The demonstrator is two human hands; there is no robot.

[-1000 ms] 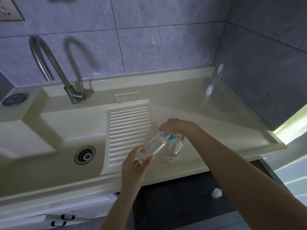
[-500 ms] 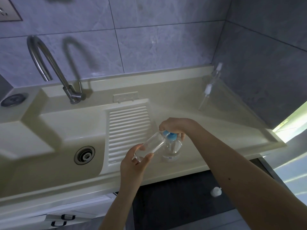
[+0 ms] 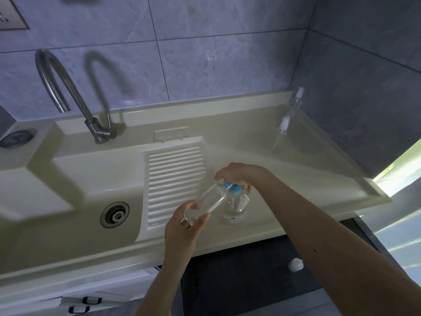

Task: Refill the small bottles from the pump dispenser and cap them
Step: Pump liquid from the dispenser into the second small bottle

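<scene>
My left hand grips a small clear bottle by its base, tilted so that its open mouth meets the blue pump head. The clear pump dispenser stands on the cream counter right of the washboard. My right hand lies on top of the pump head, fingers curled over it. A little clear liquid shows low in the small bottle. A clear spray bottle stands at the back right corner, and a white spray top with its tube lies in front of it.
The sink basin with its drain lies to the left beside the ribbed washboard. A steel tap rises behind it. A small white cap lies on the dark floor below the counter edge. Tiled walls close the back and right.
Both hands, the small bottle and the dispenser keep almost the same pose. The view has shifted slightly; nothing was picked up or let go.
</scene>
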